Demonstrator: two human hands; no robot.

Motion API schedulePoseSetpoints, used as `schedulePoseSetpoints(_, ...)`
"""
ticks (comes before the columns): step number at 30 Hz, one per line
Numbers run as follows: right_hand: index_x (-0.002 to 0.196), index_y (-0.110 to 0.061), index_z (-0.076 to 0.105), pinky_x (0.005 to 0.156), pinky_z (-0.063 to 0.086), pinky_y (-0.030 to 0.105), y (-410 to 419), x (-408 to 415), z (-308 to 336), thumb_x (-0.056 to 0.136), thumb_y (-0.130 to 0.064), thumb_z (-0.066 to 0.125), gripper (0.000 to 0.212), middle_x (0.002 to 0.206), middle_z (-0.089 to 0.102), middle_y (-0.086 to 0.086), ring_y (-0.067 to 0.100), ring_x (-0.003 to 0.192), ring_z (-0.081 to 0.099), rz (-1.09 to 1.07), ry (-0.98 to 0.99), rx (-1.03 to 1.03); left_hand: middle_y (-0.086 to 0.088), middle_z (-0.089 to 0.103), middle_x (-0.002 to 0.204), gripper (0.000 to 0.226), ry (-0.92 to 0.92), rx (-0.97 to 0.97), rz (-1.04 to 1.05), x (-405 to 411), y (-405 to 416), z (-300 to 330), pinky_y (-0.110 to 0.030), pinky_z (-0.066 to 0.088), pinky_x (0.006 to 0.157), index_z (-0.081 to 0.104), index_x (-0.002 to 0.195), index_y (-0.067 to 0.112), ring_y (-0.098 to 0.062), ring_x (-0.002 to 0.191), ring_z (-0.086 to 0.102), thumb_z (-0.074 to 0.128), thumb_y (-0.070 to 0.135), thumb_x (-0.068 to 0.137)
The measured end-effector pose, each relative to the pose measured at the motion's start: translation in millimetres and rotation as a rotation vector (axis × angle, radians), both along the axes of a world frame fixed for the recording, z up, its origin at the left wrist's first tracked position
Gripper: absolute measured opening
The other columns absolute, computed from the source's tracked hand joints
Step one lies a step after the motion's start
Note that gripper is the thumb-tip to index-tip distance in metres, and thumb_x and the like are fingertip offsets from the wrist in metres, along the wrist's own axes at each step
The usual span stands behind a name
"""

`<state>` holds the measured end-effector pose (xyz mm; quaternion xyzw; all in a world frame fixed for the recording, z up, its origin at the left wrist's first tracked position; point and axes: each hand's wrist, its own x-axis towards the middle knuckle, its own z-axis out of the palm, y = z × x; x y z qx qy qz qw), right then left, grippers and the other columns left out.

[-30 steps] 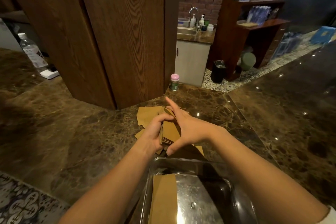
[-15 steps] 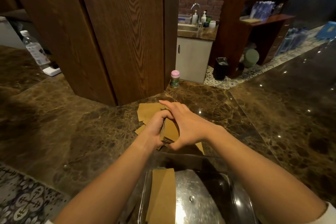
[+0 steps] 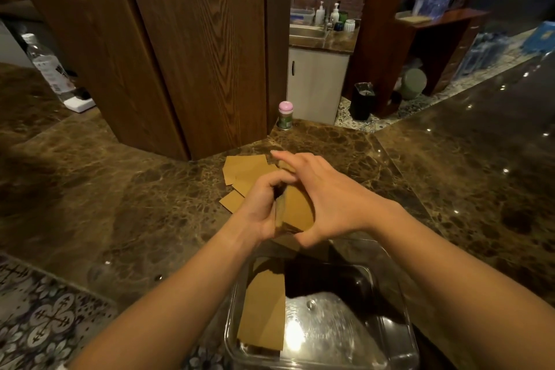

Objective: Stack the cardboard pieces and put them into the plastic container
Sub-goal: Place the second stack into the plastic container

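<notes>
Centre of the frame, both hands are on one stack of cardboard pieces (image 3: 295,207), held on edge just above the marble surface (image 3: 120,204). The left hand (image 3: 264,207) has its grip curled round the stack's left edge, fingers wrapped over the top. The right hand (image 3: 324,198) clamps the broad face from the right, thumb hooked under the lower corner, index finger stretched out toward the upper middle of the frame.

Just behind the hands, a few loose cardboard pieces (image 3: 243,171) lie flat and overlapping on the surface, spread toward the wooden pillar (image 3: 192,48).

At the bottom centre sits the clear plastic container (image 3: 399,309), right below the held stack. Inside it, along the left wall, a cardboard piece (image 3: 264,309) lies flat, and glare washes out the container's bottom to the right.

Further back, a small jar with a pink lid (image 3: 284,116) stands on the surface at the pillar's foot. Far left, a water bottle (image 3: 48,66) leans in the frame. Upper middle, a sink (image 3: 309,31) with soap bottles.
</notes>
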<state>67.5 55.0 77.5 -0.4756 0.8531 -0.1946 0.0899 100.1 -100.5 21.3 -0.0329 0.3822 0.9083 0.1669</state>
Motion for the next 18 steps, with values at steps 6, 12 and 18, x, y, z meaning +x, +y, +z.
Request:
schedulePoseSetpoints(6, 0.139, -0.064, -0.01, 0.1, 0.036, 0.029, 44, 55, -17, 0.053, -0.068, 0.08, 0.125, 0.145, 0.013, -0.019, 0.002, 0.124, 0.021, 0.099, -0.049, 0.213, -0.018, 0.068, 0.12, 0.064, -0.097, -0.145, 0.352, -4, -52, 2, -0.048, 0.059, 0.081, 0.061, 0.127, 0.021, -0.033, 0.106, 0.068, 0.076, 0.037, 0.067)
schedulePoseSetpoints(12, 0.146, -0.044, 0.006, 0.108, 0.038, 0.039, 59, 79, -58, 0.058, -0.068, 0.076, 0.115, 0.154, 0.016, -0.007, 0.02, 0.137, 0.025, 0.121, -0.156, 0.47, -0.007, 0.071, 0.098, 0.018, -0.223, -0.583, 0.372, -5, -59, -24, -0.038, 0.058, 0.074, 0.064, 0.11, 0.019, -0.02, 0.079, 0.068, 0.06, 0.027, 0.095)
schedulePoseSetpoints(18, 0.149, -0.042, 0.003, 0.105, 0.044, 0.049, 41, 78, -77, 0.062, -0.063, 0.079, 0.117, 0.16, 0.014, 0.01, 0.034, 0.141, 0.022, 0.147, -0.053, 0.524, -0.008, 0.07, 0.093, 0.012, -0.242, -0.814, 0.272, -9, -35, -39, -0.021, 0.05, 0.051, 0.068, 0.1, 0.016, -0.018, 0.079, 0.066, 0.06, 0.024, 0.094)
